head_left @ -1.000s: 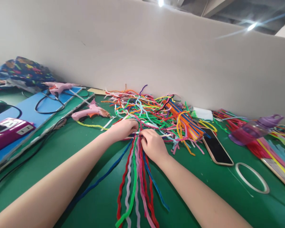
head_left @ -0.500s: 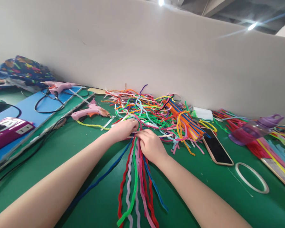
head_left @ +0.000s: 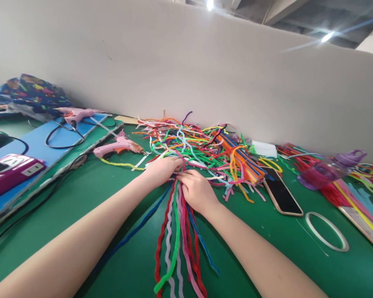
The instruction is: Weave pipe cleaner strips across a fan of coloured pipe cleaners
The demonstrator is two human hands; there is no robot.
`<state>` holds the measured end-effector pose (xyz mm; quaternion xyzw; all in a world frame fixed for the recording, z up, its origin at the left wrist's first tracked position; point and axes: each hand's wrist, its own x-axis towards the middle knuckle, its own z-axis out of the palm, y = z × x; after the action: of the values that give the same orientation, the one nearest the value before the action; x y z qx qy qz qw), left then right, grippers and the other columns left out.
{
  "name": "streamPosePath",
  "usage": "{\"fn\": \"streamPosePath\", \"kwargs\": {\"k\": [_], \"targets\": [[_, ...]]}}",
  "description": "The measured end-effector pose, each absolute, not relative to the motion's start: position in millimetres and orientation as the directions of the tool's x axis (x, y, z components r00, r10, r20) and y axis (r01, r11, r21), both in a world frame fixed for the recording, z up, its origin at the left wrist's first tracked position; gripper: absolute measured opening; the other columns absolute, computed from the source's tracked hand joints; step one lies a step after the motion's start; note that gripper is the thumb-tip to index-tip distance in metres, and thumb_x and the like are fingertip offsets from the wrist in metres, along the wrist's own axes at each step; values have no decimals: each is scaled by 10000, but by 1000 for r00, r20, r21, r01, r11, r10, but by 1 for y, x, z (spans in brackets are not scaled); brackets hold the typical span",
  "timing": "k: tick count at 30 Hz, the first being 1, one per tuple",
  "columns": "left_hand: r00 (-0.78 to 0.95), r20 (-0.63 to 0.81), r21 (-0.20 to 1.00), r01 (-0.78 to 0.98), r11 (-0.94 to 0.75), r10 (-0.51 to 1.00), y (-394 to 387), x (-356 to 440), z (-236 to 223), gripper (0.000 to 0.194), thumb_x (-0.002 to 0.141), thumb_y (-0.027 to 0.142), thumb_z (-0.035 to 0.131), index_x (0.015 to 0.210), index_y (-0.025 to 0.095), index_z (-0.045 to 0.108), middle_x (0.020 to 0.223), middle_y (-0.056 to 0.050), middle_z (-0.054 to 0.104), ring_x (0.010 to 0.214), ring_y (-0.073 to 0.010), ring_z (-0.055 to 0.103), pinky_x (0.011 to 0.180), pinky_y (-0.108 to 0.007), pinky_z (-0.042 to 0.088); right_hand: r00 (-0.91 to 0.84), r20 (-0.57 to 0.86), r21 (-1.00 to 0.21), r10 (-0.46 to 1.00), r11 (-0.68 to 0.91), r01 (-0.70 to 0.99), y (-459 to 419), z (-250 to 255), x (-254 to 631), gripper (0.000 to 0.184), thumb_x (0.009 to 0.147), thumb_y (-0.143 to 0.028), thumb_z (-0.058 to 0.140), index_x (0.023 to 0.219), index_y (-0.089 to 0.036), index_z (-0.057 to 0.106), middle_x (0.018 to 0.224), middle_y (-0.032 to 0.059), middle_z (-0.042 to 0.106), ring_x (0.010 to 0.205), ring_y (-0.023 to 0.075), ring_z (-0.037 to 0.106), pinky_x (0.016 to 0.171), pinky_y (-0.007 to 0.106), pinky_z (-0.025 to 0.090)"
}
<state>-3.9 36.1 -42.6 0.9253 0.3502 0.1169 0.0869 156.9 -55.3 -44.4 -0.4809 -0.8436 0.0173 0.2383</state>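
the fuzzy strands lie in the middle of the green table, gathered at their far end under both hands. their long axis runs from that gathering point toward the wearer, the loose ends pointing near and spreading like a fan. the red, lilac and pink lengths come almost straight down, wavy along their run; a green strand bends left at its tip. one blue strand splays out well to the left and passes beside the left forearm, while a shorter blue piece slants to the right.

the left hand is narrow, fingers curled at the gathered end. the right hand comes in from the other side, its fingers reaching across the top of the bunch, near the left fingertips. both seem to hold the bunch there, though the fingers hide exactly which strands they pinch.

just beyond the hands sits a tangled pile of coloured stems. a pink glue gun lies to the left, nozzle toward the pile; to the right are a phone and a white ring.
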Motion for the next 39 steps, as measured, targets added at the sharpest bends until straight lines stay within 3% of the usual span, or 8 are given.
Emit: {"fn": "streamPosePath", "kwargs": {"k": [6, 9, 12, 17, 22, 28, 33, 39], "targets": [[663, 176, 124, 718, -685, 727, 20, 0, -29, 176, 744, 125, 560, 889, 224, 554, 921, -33, 644, 834, -196, 600, 657, -276, 426, -412, 397, -273, 820, 534, 800, -56, -46, 157, 350, 855, -69, 458, 1107, -155, 686, 1156, 82, 682, 1151, 198, 564, 1014, 340, 460], [647, 210, 53, 741, -669, 734, 9, 8, -21, 144, 827, 121, 490, 879, 183, 609, 953, -100, 650, 966, -260, 595, 812, -362, 425, -306, 461, -335, 833, 483, 809, -54, -46, 161, 345, 844, -44, 431, 1045, -140, 695, 1097, 89, 697, 1080, 200, 599, 971, 327, 473], [651, 199, -1, 748, -664, 733, 3, 15, -18, 176, 823, 90, 484, 787, 149, 646, 889, -126, 650, 951, -272, 606, 865, -389, 421, -191, 501, -388, 844, 416, 822, -51, -45, 168, 320, 832, -26, 422, 918, -142, 707, 938, 82, 717, 963, 210, 624, 879, 328, 495], [639, 184, 108, 742, -661, 747, 13, 13, -30, 234, 837, 105, 460, 870, 166, 684, 929, -96, 656, 833, -196, 632, 751, -296, 470, -184, 469, -387, 864, 388, 836, -47, -46, 172, 286, 824, -26, 444, 796, -170, 689, 813, 57, 707, 860, 206, 619, 805, 314, 478], [643, 201, 248, 696, -674, 739, 26, 6, -38, 248, 848, 162, 461, 938, 202, 688, 985, -46, 686, 923, -180, 623, 830, -282, 475, -187, 431, -383, 883, 366, 848, -48, -45, 170, 275, 818, -18, 453, 770, -168, 678, 814, 52, 707, 845, 197, 619, 794, 295, 456], [577, 219, 361, 702, -615, 787, 29, 3, -39, 139, 814, 230, 524, 836, 186, 653, 828, -27, 689, 774, -180, 619, 687, -276, 475, -181, 422, -389, 888, 358, 849, -47, -45, 170, 262, 812, -14, 456, 744, -163, 659, 797, 47, 693, 831, 187, 610, 784, 276, 437], [524, 231, 390, 722, -572, 820, 29, 5, -43, 93, 799, 212, 533, 760, 182, 612, 748, -26, 648, 689, -172, 587, 599, -264, 444, -175, 418, -405, 891, 355, 843, -47, -45, 170, 255, 810, -11, 458, 746, -164, 651, 804, 44, 691, 834, 179, 612, 778, 262, 430], [508, 275, 359, 733, -577, 816, 32, 8, -52, 103, 809, 201, 530, 757, 182, 616, 793, -44, 644, 743, -193, 594, 671, -301, 463, -167, 386, -377, 907, 321, 869, -48, -43, 169, 256, 816, -24, 458, 749, -174, 655, 821, 44, 701, 846, 182, 621, 777, 260, 430]]}}
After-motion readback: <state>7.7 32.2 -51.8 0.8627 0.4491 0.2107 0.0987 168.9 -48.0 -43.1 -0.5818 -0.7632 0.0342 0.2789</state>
